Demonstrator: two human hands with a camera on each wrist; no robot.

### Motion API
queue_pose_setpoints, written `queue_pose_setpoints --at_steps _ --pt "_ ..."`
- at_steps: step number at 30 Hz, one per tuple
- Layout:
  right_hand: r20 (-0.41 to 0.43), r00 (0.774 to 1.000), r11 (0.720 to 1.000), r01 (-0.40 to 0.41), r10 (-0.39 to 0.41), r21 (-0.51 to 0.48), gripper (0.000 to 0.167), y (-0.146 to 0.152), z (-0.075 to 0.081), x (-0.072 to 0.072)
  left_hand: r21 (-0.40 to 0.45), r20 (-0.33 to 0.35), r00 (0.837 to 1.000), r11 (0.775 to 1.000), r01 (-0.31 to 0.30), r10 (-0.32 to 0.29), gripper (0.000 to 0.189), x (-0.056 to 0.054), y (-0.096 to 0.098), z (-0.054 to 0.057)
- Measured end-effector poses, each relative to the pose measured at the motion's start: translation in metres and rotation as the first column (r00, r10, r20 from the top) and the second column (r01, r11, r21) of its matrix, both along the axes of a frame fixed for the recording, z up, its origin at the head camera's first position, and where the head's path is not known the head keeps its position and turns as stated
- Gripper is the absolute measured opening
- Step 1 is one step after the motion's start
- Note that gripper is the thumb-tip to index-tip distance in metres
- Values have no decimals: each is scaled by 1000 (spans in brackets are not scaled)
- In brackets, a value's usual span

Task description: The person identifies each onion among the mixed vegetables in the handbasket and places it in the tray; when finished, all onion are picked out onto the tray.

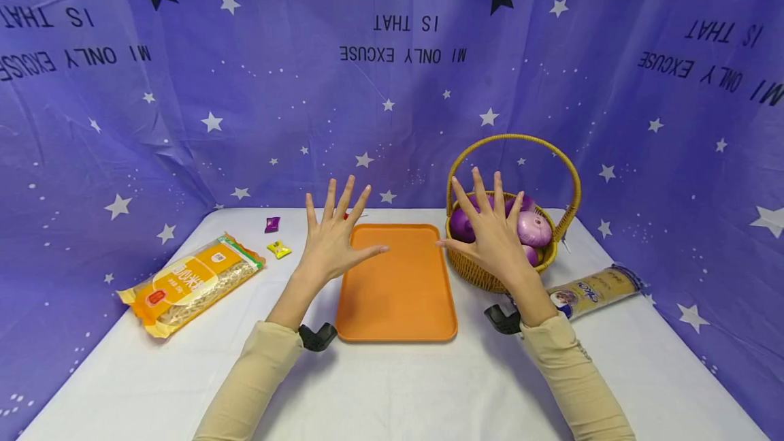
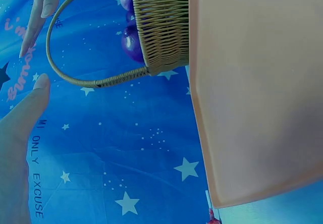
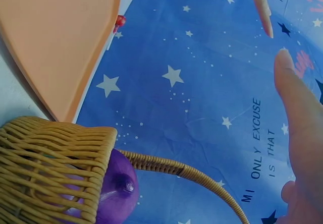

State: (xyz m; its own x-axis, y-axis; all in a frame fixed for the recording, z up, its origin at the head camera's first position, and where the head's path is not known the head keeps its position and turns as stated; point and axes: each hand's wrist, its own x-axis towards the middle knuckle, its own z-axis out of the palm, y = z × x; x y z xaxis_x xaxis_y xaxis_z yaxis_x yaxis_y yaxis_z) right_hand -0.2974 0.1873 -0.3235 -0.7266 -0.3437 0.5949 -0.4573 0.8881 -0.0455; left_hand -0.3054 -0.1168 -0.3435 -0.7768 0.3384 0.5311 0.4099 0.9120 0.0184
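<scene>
Both hands hover above the table with fingers spread wide and hold nothing. In the head view my left hand [image 1: 331,245] is by the left edge of an orange tray [image 1: 398,284], its thumb over the tray. My right hand [image 1: 492,235] is in front of a wicker basket [image 1: 478,273], hiding part of it. Purple and pink round things, like toy vegetables or fruit [image 1: 534,229], fill the basket. The left wrist view shows the basket [image 2: 164,27] beyond the tray [image 2: 252,82]; in the right wrist view a shiny purple thing [image 3: 118,188] shows at its rim.
A yellow bag of grain-like food [image 1: 192,284] lies at the left, near purple [image 1: 272,224] and yellow [image 1: 279,249] wrapped sweets. At the right lies a long packet [image 1: 600,289]. A small red thing on a stick [image 3: 119,22] is behind the tray. A starry cloth [image 1: 392,114] hangs behind.
</scene>
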Motion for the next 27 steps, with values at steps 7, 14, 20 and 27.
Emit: queue_pose_setpoints --at_steps 7,14,20,27 --pt "14 1000 999 -25 26 -35 107 3 2 -4 15 74 997 999 37 -38 112 -2 -6 1" --pt "99 988 991 -114 121 -74 105 14 5 -19 92 212 973 993 74 -92 117 -9 -22 -4" --pt "251 953 985 -154 169 -80 101 28 11 -37 222 332 929 971 94 -166 117 -22 -36 -16" --pt "431 870 968 -248 239 -37 91 41 19 -55 344 485 822 930 133 -297 109 -38 -50 -38"
